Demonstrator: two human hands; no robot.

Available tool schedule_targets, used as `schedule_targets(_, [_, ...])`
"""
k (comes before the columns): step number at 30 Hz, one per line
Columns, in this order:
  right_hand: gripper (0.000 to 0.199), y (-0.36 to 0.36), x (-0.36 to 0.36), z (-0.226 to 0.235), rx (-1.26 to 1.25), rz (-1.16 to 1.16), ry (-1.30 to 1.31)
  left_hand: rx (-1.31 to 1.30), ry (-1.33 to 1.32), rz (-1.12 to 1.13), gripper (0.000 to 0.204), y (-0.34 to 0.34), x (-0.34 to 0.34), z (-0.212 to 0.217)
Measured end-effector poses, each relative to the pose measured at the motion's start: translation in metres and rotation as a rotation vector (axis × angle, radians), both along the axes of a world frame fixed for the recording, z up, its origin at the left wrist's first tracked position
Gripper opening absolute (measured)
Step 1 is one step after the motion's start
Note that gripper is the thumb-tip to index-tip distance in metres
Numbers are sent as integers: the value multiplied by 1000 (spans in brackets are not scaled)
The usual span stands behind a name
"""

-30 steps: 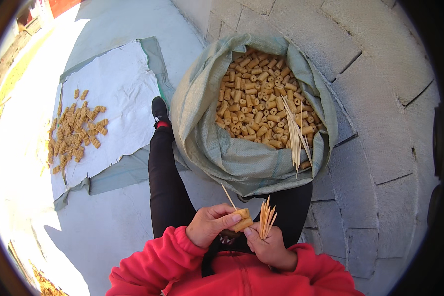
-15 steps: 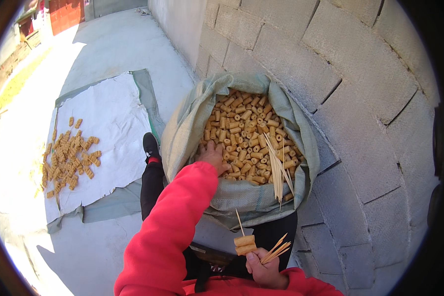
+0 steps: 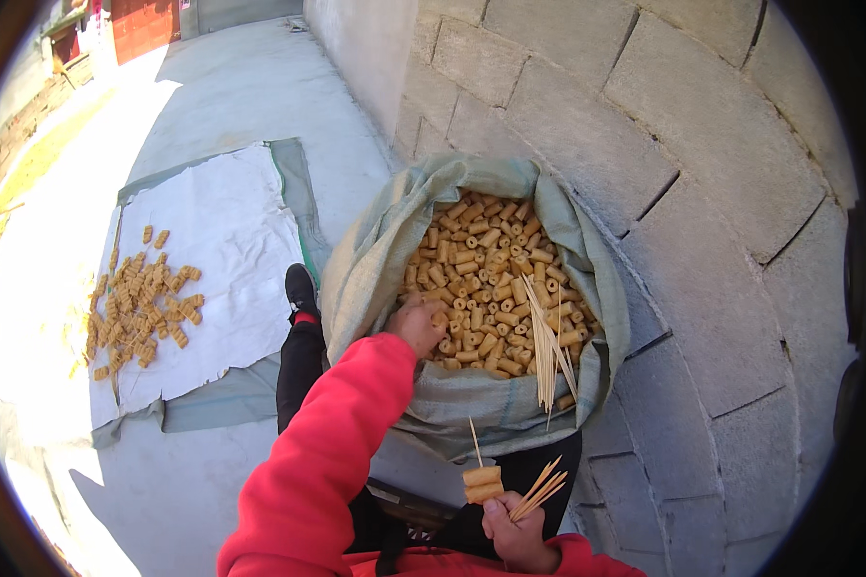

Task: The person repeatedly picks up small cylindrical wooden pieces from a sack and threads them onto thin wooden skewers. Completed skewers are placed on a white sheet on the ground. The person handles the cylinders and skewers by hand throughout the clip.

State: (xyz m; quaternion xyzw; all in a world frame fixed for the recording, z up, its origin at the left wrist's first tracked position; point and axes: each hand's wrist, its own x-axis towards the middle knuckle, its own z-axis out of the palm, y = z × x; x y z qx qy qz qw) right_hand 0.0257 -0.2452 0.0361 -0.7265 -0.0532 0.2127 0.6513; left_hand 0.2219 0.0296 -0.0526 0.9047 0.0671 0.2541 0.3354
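An open woven sack (image 3: 366,255) with a rolled rim is heaped with short, tan, tube-shaped pieces (image 3: 491,260). Among those at the near left of the heap is my left hand (image 3: 419,325), fingers curled in; the fingertips are partly hidden, so what they hold is unclear. Low in front of me, my right hand (image 3: 520,539) is closed round several pointed wooden skewers (image 3: 541,490). Out of the same hand rises one upright skewer with two tan pieces (image 3: 482,484) threaded crosswise on it, its tip bare above them.
More skewers (image 3: 547,351) lie across the sack's right side. On the ground to the left, a white sheet (image 3: 216,221) over a grey-green one carries a pile of skewered pieces (image 3: 140,303). A block wall (image 3: 702,317) runs along the right. My shoe (image 3: 300,287) is beside the sack.
My left hand has drawn slightly nearer me within the heap, and its spread fingers have curled in. My right hand keeps its hold on the skewers. The whole view has shifted a little.
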Motion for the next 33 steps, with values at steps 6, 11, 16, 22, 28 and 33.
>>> schedule_targets(6, [19,-3,4,6,-57,2,-35,-1471,45,-89,25,-2,-8,40])
schedule_targets(11, [21,6,22,21,-24,-14,-1,-1305,220,-72,30,-6,-26,47])
schedule_targets(16, [22,0,22,25,-32,-29,-48,-1579,236,-390,26,-18,-59,82])
schedule_targets(22, [21,-5,40,49,6,121,20,-1735,232,-694,35,-25,-127,87])
schedule_targets(28, [23,-4,32,57,-73,249,95,-1540,170,-617,51,-34,-165,100])
schedule_targets(33, [22,0,32,65,-62,314,152,-1187,95,-635,55,-36,-179,93])
